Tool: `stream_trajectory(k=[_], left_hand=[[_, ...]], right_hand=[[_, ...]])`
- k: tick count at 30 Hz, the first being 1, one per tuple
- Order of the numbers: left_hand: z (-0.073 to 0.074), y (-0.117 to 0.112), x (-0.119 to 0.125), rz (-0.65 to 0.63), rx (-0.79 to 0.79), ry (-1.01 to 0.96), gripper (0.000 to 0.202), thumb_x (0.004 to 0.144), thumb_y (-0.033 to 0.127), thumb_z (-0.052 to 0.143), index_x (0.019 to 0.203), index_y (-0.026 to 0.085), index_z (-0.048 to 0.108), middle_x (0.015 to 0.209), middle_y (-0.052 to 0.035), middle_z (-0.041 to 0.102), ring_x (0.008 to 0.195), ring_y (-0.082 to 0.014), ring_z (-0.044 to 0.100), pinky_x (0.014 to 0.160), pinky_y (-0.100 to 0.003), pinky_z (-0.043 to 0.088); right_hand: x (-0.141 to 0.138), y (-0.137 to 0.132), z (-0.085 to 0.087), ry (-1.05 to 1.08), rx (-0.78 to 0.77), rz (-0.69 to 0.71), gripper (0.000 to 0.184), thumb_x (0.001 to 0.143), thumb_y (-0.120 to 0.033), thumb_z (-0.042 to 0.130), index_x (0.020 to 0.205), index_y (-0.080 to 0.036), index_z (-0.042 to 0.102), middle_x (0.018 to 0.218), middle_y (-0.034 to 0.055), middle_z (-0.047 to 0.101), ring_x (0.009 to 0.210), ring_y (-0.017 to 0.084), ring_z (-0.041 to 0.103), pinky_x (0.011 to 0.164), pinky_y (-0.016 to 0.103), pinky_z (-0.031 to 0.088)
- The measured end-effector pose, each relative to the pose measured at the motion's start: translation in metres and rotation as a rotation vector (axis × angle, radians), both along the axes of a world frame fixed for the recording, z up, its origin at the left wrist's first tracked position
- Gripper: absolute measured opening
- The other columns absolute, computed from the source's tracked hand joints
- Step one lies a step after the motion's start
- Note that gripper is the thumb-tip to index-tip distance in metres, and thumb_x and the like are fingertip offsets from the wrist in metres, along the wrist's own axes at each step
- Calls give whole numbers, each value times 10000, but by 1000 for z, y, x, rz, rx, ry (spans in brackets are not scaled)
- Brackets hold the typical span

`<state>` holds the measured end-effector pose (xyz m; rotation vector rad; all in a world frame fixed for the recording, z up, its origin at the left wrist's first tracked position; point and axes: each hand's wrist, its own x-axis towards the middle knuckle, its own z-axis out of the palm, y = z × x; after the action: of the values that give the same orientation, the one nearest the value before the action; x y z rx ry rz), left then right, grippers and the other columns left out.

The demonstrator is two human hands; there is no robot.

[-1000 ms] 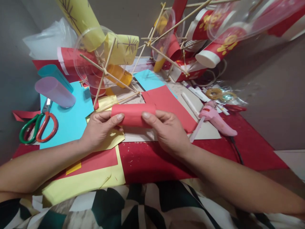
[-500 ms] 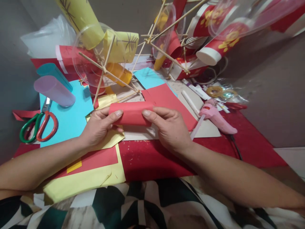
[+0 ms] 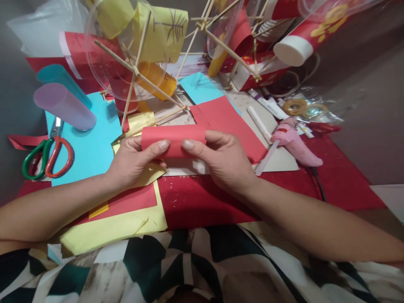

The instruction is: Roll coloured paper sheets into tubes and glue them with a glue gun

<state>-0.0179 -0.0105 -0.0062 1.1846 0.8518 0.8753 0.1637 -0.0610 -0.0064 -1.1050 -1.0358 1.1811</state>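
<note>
A rolled tube of red paper (image 3: 172,139) lies crosswise in front of me, just above the table. My left hand (image 3: 132,162) pinches its left half, thumb pressed on the front. My right hand (image 3: 221,162) grips its right half the same way, fingers curled behind. The two thumbs nearly meet at the tube's middle. Beneath the hands lie sheets of yellow paper (image 3: 110,229) and red paper (image 3: 202,202).
Green and red scissors (image 3: 47,155) rest on a blue sheet (image 3: 91,147) at left, beside purple (image 3: 63,105) and teal tubes. A pink glue gun (image 3: 295,143) lies at right with glue sticks and tape rolls. A skewer frame with cups and paper tubes (image 3: 148,80) stands behind.
Both hands have drawn their thumbs closer together on the red tube and lifted it slightly. The view has tilted down a little.
</note>
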Motion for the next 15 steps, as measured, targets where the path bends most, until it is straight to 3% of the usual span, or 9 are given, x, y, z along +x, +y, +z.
stream_trajectory(k=[5,9,15], left_hand=[[0,-2,0,-8,-4,33,229,735,387,856,686,183,763,626,-5,722,522,-115,640,538,-226,567],[1,0,0,-47,-6,55,233,729,404,859,708,188,775,651,-16,735,555,-125,655,560,-229,559],[4,-1,2,-6,53,121,291,669,447,889,718,182,780,648,-19,735,563,-132,645,552,-234,536]], right_hand=[[-2,-2,0,-5,-10,23,256,699,-469,849,821,-247,812,877,7,800,848,208,726,780,347,593],[0,-2,0,-35,3,-10,220,714,-448,844,812,-253,813,878,-2,802,822,200,728,763,344,600],[0,-2,-1,-41,-3,-6,202,736,-432,832,838,-258,811,882,0,798,837,201,732,758,342,598]])
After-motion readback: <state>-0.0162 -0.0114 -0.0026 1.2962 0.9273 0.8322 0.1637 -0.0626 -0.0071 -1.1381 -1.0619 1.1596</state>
